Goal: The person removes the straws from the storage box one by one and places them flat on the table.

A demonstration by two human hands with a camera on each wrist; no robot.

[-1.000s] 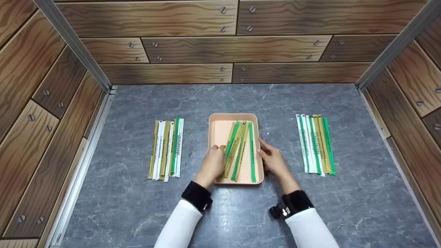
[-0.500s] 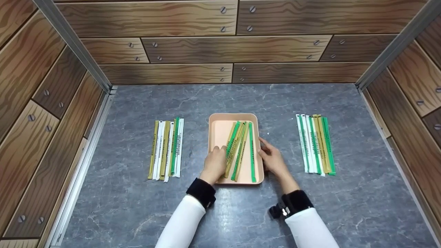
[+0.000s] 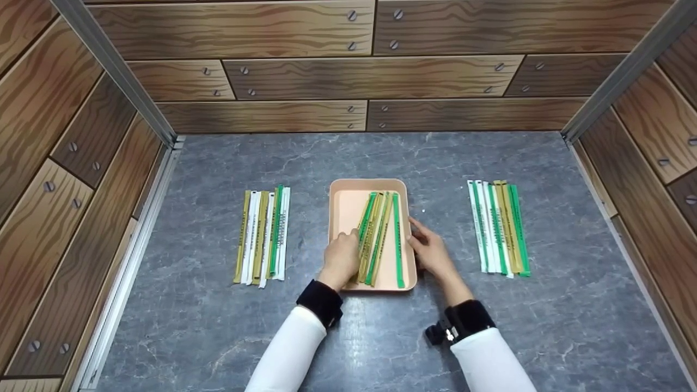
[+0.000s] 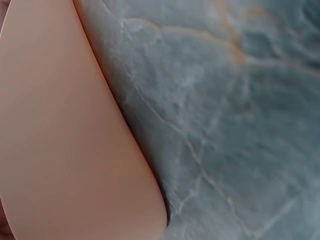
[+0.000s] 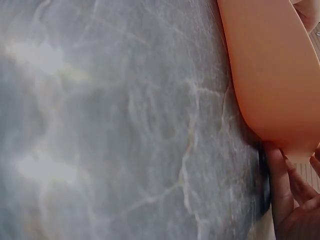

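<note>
In the head view a shallow peach tray [image 3: 342, 198] sits mid-table, with long, thin printed stick packets [image 3: 375, 239] in gold and green lying in it. My left hand [image 3: 342, 258] reaches over the tray's left side, fingers curled at the leftmost packets; its fingertips are hidden. One green stick packet [image 3: 397, 239] lies apart along the right inner wall. My right hand [image 3: 433, 253] holds the tray's right rim, thumb on top and fingers along the outside. The right wrist view shows its fingers [image 5: 276, 170] against the tray wall; the left wrist view shows the tray's outer wall [image 4: 75, 130].
A row of gold, white and green stick packets [image 3: 264, 237] lies on the table left of the tray. Another row of white, green and gold stick packets [image 3: 498, 228] lies to the right. Wood-patterned panels [image 3: 370, 79] enclose the dark marbled table [image 3: 218, 337].
My left hand has shifted slightly right and away from me inside the tray. The packets beside it have moved and lie closer together. My right hand stays at the rim.
</note>
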